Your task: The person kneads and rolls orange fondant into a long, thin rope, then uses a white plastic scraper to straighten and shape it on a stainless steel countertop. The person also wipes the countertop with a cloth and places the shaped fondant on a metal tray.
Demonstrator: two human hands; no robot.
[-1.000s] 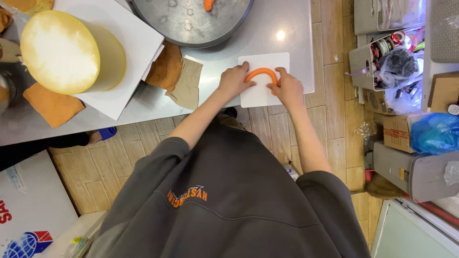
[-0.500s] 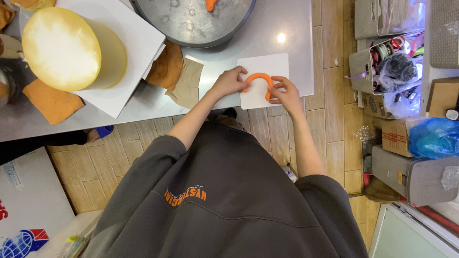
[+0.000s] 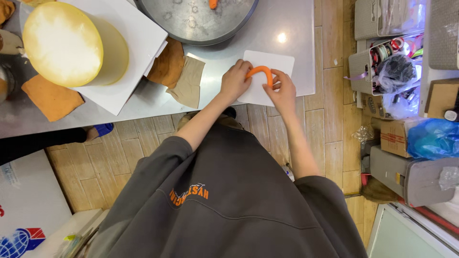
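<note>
we see bare table (image 3: 296,28) just beyond the white card (image 3: 279,62), open up to the right edge. to our left the tan paper sheets (image 3: 184,79) crowd in, the steel bowl (image 3: 191,19) blocks ahead, and the cake on its board (image 3: 71,45) sits further left.

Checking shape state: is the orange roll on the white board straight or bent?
Bent. The orange roll arches over the white board, left hand at one end, right hand at the other.

Brown cardboard box (image 3: 399,136) right; white printed carton (image 3: 24,210) lower left.
</note>
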